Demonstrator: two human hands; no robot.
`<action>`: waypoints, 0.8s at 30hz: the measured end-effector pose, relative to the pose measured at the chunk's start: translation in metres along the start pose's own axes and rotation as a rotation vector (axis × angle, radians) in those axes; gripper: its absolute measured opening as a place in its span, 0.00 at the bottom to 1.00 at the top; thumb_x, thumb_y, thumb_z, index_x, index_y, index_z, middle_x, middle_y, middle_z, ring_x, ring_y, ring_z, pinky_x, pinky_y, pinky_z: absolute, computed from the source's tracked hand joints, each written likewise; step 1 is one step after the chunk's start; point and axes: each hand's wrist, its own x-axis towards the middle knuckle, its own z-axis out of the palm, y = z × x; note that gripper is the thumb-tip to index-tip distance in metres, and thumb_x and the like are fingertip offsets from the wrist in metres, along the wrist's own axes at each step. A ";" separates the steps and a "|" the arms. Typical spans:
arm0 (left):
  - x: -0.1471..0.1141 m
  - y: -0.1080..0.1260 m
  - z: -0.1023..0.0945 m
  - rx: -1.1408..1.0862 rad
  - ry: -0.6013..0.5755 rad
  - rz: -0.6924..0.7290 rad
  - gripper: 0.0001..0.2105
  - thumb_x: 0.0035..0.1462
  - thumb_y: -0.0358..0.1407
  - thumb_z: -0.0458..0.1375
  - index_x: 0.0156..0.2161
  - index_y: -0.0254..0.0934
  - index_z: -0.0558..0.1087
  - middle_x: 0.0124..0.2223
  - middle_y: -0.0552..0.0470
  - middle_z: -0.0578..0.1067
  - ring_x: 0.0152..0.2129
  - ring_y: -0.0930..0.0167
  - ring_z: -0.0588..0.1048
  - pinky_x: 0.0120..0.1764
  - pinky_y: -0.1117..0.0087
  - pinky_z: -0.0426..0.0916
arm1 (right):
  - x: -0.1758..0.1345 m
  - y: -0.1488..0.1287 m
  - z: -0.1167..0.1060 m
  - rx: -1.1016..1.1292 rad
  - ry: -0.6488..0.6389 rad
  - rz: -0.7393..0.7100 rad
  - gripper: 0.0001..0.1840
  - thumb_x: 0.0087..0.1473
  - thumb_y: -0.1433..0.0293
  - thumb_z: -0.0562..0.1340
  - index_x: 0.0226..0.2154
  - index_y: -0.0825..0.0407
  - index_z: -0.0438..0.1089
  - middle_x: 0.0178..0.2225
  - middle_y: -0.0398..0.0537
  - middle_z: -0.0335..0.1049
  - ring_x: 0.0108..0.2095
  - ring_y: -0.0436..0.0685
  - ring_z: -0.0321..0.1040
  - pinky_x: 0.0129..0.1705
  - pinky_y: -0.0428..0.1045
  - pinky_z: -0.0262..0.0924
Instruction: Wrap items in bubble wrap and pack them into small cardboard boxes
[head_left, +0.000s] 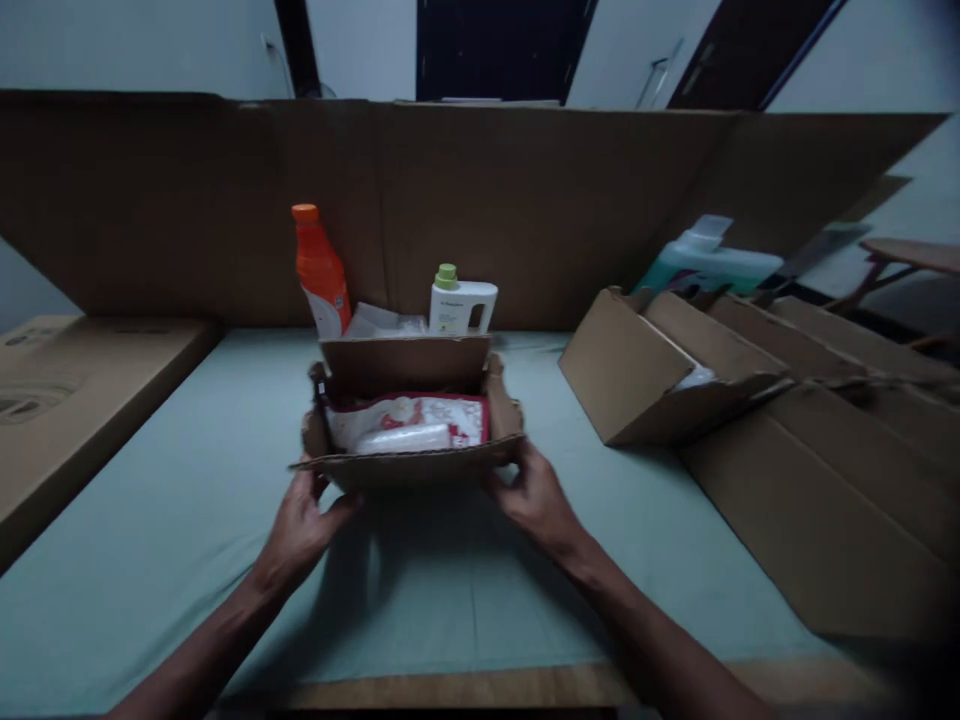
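A small cardboard box (409, 470) with its top open is held between my two hands, its near side tipped toward me. My left hand (304, 525) grips the box's lower left corner, thumb against the front wall. At the lower right corner, my right hand (536, 500) has its fingers around the cardboard, some of them hidden behind it. Inside the box lie a red and white printed packet (465, 415) and a clear plastic-wrapped item (405, 438). A dark, narrow thing stands at the box's inner left side, too dim to name.
Behind the box stand an orange bottle (322, 270) and a white jug with a green cap (454, 305). Open cardboard boxes (810, 480) crowd the right, with a teal bottle (705, 260) behind. A flat carton (82, 400) lies left. A cardboard screen (525, 200) closes the back.
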 end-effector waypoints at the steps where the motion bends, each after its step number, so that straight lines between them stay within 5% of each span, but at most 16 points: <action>1: -0.005 -0.002 -0.007 0.009 0.035 -0.029 0.41 0.46 0.48 0.69 0.63 0.37 0.62 0.60 0.38 0.71 0.57 0.50 0.70 0.60 0.46 0.64 | -0.001 -0.006 0.006 0.008 -0.006 -0.020 0.18 0.51 0.66 0.63 0.46 0.52 0.71 0.43 0.52 0.75 0.41 0.60 0.71 0.42 0.53 0.69; 4: -0.015 -0.007 -0.010 0.053 0.097 -0.048 0.35 0.45 0.49 0.69 0.57 0.39 0.68 0.53 0.42 0.75 0.54 0.51 0.72 0.59 0.47 0.67 | -0.013 -0.013 0.003 -0.008 -0.052 -0.029 0.28 0.51 0.69 0.63 0.55 0.51 0.67 0.48 0.53 0.74 0.45 0.61 0.71 0.46 0.55 0.68; 7: -0.021 -0.009 0.015 0.069 -0.001 -0.015 0.31 0.49 0.49 0.67 0.56 0.41 0.68 0.52 0.45 0.75 0.54 0.53 0.73 0.59 0.48 0.67 | -0.041 -0.006 -0.028 -0.054 -0.040 0.038 0.27 0.51 0.69 0.63 0.55 0.50 0.68 0.49 0.53 0.74 0.45 0.61 0.71 0.48 0.56 0.67; 12: -0.022 -0.004 0.101 0.067 -0.367 0.088 0.25 0.57 0.48 0.61 0.57 0.39 0.69 0.54 0.43 0.75 0.52 0.56 0.74 0.55 0.53 0.72 | -0.122 0.021 -0.105 -0.223 0.201 0.297 0.13 0.53 0.62 0.62 0.40 0.51 0.72 0.38 0.52 0.77 0.37 0.62 0.74 0.41 0.55 0.70; 16: -0.007 0.001 0.191 0.039 -0.612 0.247 0.20 0.60 0.41 0.57 0.56 0.38 0.69 0.55 0.42 0.75 0.51 0.59 0.74 0.55 0.53 0.70 | -0.201 0.041 -0.145 -0.440 0.450 0.435 0.17 0.53 0.55 0.63 0.39 0.49 0.71 0.37 0.52 0.78 0.38 0.65 0.76 0.42 0.57 0.71; 20: -0.002 -0.008 0.269 0.142 -0.641 0.277 0.26 0.58 0.36 0.58 0.62 0.37 0.64 0.60 0.40 0.70 0.55 0.58 0.70 0.59 0.51 0.65 | -0.266 0.059 -0.144 -0.567 0.585 0.426 0.26 0.57 0.54 0.62 0.54 0.49 0.65 0.47 0.55 0.76 0.41 0.64 0.77 0.44 0.57 0.73; 24: -0.028 -0.031 0.299 0.238 -0.640 0.286 0.36 0.57 0.37 0.59 0.68 0.38 0.53 0.58 0.39 0.67 0.54 0.59 0.69 0.58 0.53 0.65 | -0.296 0.086 -0.125 -0.559 0.548 0.377 0.28 0.61 0.58 0.59 0.61 0.49 0.60 0.53 0.57 0.73 0.47 0.65 0.76 0.45 0.57 0.75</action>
